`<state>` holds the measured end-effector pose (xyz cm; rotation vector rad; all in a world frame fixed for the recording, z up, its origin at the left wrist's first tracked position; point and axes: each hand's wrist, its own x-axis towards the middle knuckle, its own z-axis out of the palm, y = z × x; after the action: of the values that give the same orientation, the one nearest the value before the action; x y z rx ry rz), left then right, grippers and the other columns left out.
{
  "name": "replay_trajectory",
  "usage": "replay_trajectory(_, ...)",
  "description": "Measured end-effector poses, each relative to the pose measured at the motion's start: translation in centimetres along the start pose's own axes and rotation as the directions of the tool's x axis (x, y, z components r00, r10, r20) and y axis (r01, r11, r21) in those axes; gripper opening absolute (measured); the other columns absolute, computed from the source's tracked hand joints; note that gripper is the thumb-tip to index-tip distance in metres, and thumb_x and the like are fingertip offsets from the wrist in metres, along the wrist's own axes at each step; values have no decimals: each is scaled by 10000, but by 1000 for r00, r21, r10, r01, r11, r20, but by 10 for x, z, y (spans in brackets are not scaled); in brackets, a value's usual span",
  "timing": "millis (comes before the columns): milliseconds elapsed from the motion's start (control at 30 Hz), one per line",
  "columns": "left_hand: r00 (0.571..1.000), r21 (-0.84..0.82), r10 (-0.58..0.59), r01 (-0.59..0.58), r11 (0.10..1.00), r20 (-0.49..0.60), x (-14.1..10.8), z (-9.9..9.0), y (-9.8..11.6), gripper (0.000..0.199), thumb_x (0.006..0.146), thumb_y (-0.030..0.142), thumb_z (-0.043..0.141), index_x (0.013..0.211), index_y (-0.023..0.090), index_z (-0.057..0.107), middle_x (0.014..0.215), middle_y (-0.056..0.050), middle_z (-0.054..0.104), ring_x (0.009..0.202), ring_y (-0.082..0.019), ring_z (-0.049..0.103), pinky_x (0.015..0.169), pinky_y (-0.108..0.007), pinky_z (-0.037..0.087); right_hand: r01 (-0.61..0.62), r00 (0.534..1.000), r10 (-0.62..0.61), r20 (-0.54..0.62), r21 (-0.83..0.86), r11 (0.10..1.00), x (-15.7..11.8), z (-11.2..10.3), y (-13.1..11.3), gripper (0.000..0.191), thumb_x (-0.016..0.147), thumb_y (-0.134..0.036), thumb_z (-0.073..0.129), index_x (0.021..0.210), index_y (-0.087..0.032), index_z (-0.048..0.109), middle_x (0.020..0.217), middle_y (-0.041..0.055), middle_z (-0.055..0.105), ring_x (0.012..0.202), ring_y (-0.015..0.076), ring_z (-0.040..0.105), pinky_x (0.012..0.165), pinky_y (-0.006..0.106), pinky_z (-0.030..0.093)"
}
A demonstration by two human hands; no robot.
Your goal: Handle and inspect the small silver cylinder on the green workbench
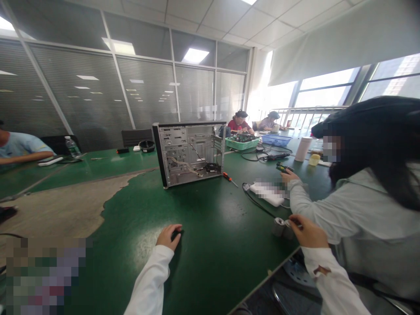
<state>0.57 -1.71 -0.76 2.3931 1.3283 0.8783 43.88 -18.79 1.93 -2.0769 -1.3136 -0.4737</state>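
Note:
My left hand [169, 237] rests on the green table, fingers curled loosely and thumb apart, with nothing visible in it. On the right, my right hand [307, 231] reaches to the table's edge, its fingertips at the top of a small grey cylinder [288, 229]. A second grey cylinder [278, 227] stands just left of it. Farther back, an open computer case [193, 153] stands upright with cables inside. An orange and black screwdriver [230, 179] lies by the case's right corner.
A person in a pale top [370, 205] sits close on the right. A white power strip [267, 193] with cables lies before them. Behind are a green basket [243, 143], blue basket [276, 139] and pink bottle [302, 149]. Other people sit farther off.

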Motion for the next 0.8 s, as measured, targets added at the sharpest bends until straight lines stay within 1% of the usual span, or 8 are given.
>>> replay_trajectory(133, 998, 2, 28, -28, 1000, 57, 0, -3, 1, 259, 659, 174, 449, 897, 158, 547, 818, -49, 621, 797, -172, 535, 757, -315, 396, -34, 999, 34, 9, -3, 999, 0, 2, 3, 183, 685, -363, 428, 748, -214, 515, 685, 37, 600, 566, 198, 555, 496, 299, 381)
replay_trajectory(300, 997, 10, 26, -27, 1000, 69, 0, -6, 2, 258, 667, 182, 447, 904, 154, 544, 829, -55, 621, 800, -176, 536, 755, -323, 396, -16, 1000, 16, 9, -32, 999, -1, 5, 8, 247, 677, -424, 419, 684, -205, 531, 642, 52, 592, 572, 205, 538, 491, 302, 373)
replay_trajectory(367, 997, 4, 17, -18, 1000, 74, 0, -7, 3, 255, 665, 182, 452, 903, 161, 544, 835, -50, 621, 807, -175, 536, 759, -321, 395, -4, 1000, 3, -20, -42, 999, -2, 4, 6, 252, 678, -425, 416, 670, -204, 536, 641, 55, 595, 583, 204, 538, 501, 300, 379)
replay_trajectory(467, 997, -5, 6, -5, 1000, 77, 0, -6, 3, 254, 663, 176, 454, 901, 174, 542, 835, -41, 621, 813, -174, 535, 766, -319, 393, 23, 994, -29, -102, -57, 998, -6, 2, 0, 257, 697, -407, 394, 676, -200, 544, 680, 59, 602, 621, 199, 537, 549, 300, 398)
replay_trajectory(600, 999, 3, -11, 11, 1000, 35, 0, -4, 3, 253, 654, 152, 450, 888, 173, 546, 814, -39, 620, 797, -174, 536, 760, -320, 396, 83, 986, -91, -143, -56, 995, -13, 3, -3, 243, 704, -369, 390, 756, -193, 549, 784, 54, 603, 722, 199, 537, 657, 311, 417)
replay_trajectory(667, 999, -3, -17, 17, 1000, 44, 0, -4, 3, 253, 652, 154, 454, 884, 185, 547, 817, -31, 619, 802, -172, 537, 763, -319, 397, 118, 981, -124, -151, -49, 992, -15, 5, -1, 243, 694, -354, 408, 809, -186, 541, 842, 58, 594, 773, 201, 532, 713, 326, 411)
replay_trajectory(733, 999, -4, -18, 18, 1000, 51, 0, -3, 3, 252, 649, 155, 457, 882, 192, 548, 818, -27, 619, 805, -172, 537, 766, -321, 396, 161, 975, -167, -150, -53, 986, -17, 7, 0, 292, 679, -348, 427, 892, -172, 522, 924, 74, 569, 840, 214, 517, 759, 349, 394)
replay_trajectory(800, 999, 2, -19, 19, 1000, 38, 0, -2, 2, 252, 645, 152, 458, 877, 190, 549, 812, -26, 620, 799, -172, 537, 761, -322, 397, 225, 968, -230, -101, -58, 973, -16, 8, 0, 382, 669, -344, 443, 1003, -162, 476, 1016, 87, 528, 919, 229, 485, 795, 373, 373)
